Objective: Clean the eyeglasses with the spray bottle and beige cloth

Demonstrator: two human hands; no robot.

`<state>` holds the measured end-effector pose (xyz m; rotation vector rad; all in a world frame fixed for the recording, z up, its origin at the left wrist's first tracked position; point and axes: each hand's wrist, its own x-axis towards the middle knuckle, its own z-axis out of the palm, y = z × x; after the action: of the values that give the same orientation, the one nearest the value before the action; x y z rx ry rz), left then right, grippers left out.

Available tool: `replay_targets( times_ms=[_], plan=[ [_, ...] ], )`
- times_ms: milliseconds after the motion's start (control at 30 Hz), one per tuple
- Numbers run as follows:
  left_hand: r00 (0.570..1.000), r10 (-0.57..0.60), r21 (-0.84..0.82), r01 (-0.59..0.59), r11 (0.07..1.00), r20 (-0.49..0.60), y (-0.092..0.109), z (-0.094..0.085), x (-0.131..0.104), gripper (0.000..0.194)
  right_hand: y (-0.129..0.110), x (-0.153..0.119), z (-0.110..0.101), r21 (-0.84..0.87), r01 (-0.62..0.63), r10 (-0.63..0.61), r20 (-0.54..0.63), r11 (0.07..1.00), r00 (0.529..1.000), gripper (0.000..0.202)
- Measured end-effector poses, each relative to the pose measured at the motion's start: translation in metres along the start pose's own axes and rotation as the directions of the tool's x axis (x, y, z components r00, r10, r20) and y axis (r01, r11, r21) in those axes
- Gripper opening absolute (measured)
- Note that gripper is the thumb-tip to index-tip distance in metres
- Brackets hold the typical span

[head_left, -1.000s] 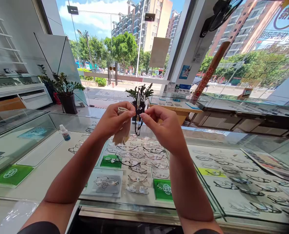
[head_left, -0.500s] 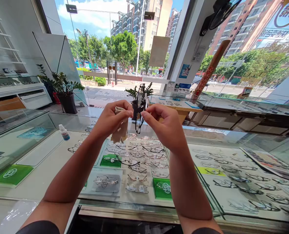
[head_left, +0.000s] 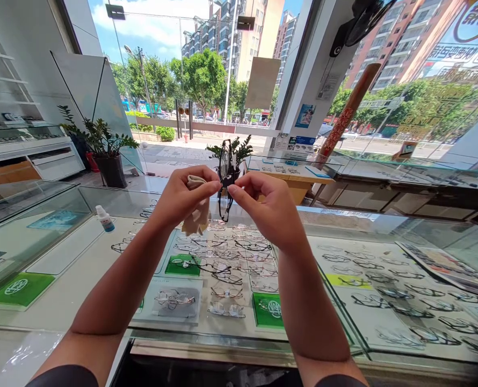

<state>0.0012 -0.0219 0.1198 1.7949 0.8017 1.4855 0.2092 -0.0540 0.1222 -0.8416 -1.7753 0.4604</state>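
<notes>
Between my hands a dark-framed pair of eyeglasses point(head_left: 224, 157) stands on edge, one lens above my fingertips and one below. My right hand point(head_left: 272, 207) is closed, its thumb and fingers pinching the glasses near their middle. My left hand point(head_left: 186, 194) is closed too, with a bunched beige cleaning cloth point(head_left: 196, 219) hanging from it. Its thumb and fingertips meet the left side of the frame; whether they also grip it I cannot tell. Both hands are above a glass display counter point(head_left: 259, 334) holding rows of eyeglasses point(head_left: 226, 310).
A small spray bottle point(head_left: 105, 219) stands on the counter at left. Under the glass lie green cards point(head_left: 268, 310) and more frames point(head_left: 436, 337) at right. A magazine-like sheet point(head_left: 444, 269) lies at far right. Potted plants point(head_left: 112, 166) and a wooden table point(head_left: 291, 185) are beyond.
My right hand has moved a little to the left with the eyeglasses, so the frame now meets my left fingertips. The cloth stays in my left hand.
</notes>
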Motion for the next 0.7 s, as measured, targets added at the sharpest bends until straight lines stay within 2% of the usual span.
replay_targets(
  times_ms=[233, 467, 700],
  plan=[
    [0.998, -0.039, -0.039, 0.041, 0.998, 0.051, 0.0003, 0.0004, 0.0, 0.031, -0.0003, 0.0011, 0.0004, 0.01, -0.001, 0.001, 0.025, 1.0, 1.0, 0.03],
    [0.997, -0.043, -0.06, 0.047, 0.997, 0.064, 0.0004, 0.0005, 0.0008, 0.03, -0.0014, 0.0008, 0.0004, 0.012, 0.001, -0.001, 0.039, 1.0, 0.999, 0.028],
    [0.997, -0.025, -0.06, 0.03, 0.998, 0.076, -0.0023, -0.0029, 0.0018, 0.028, -0.0048, 0.0029, -0.0021, 0.126, -0.039, 0.025, 0.112, 0.991, 0.993, 0.033]
  ],
)
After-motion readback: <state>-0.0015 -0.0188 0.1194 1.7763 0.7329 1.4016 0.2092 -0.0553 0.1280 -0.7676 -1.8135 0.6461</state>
